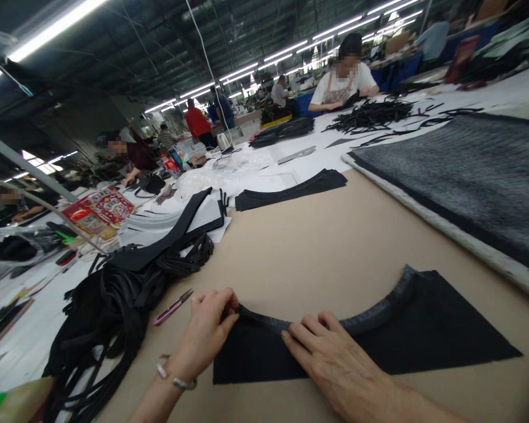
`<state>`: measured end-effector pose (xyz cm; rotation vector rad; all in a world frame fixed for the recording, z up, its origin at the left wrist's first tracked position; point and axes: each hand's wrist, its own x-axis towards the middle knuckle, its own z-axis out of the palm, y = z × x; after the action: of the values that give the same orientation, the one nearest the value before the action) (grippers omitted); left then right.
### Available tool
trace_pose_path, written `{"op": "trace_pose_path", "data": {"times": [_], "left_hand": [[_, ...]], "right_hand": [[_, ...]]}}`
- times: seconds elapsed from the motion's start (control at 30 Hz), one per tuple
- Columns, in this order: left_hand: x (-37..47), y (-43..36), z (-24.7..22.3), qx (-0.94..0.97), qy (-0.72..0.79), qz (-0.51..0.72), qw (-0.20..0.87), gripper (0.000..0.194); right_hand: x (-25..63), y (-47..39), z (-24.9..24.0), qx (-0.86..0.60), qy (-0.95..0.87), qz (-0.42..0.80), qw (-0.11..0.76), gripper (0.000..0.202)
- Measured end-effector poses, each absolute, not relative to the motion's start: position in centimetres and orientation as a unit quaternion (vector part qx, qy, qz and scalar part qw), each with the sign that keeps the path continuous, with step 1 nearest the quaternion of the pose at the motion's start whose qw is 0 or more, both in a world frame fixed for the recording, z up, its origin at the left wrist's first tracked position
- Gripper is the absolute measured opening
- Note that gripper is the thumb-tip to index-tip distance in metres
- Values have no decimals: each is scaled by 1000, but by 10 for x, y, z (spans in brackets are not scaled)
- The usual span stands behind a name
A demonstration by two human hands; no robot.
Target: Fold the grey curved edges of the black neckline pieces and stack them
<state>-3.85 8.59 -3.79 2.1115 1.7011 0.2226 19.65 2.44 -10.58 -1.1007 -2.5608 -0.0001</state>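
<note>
While the left hand pinches the near-left end of the curved edge between thumb and bent fingers, the right hand lies palm down, its fingers slightly spread and pressing on the curve. Beneath them, the black cloth panel lies flat, just right of the pink snips. It looks light, limp and not fragile, so a lone corner grip would probably let it sag or skew. The grey band along the curve seems slightly firmer; that edge is the better hold, pinched at one end and steadied flat midway. Black strips heap left of the snips.
</note>
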Motion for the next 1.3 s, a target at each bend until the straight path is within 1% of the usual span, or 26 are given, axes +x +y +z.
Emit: {"op": "trace_pose_path", "data": {"times": [0.07, 0.17, 0.43, 0.57, 0.73, 0.83, 0.97, 1.3], "left_hand": [[-41, 89, -37, 745, 611, 77, 256, 8], [-43, 92, -37, 722, 611, 72, 317, 16], [-40, 95, -43, 683, 619, 72, 380, 20], [-41, 95, -46, 688, 622, 64, 369, 19], [-40, 94, -38, 712, 622, 46, 324, 17], [-40, 94, -36, 718, 630, 36, 294, 14], [-43, 99, -45, 714, 644, 34, 272, 12], [-49, 109, -66, 702, 659, 45, 267, 14]], "right_hand": [[197, 25, -107, -382, -907, -1, 179, 43], [197, 26, -108, -384, -906, 3, 178, 40], [197, 24, -106, -393, -903, 11, 171, 39], [198, 24, -109, -394, -902, 13, 175, 39], [198, 25, -109, -386, -906, 15, 174, 42], [197, 24, -108, -395, -902, 16, 173, 40], [197, 23, -107, -398, -900, 18, 177, 39], [197, 24, -106, -398, -900, 24, 177, 40]]}}
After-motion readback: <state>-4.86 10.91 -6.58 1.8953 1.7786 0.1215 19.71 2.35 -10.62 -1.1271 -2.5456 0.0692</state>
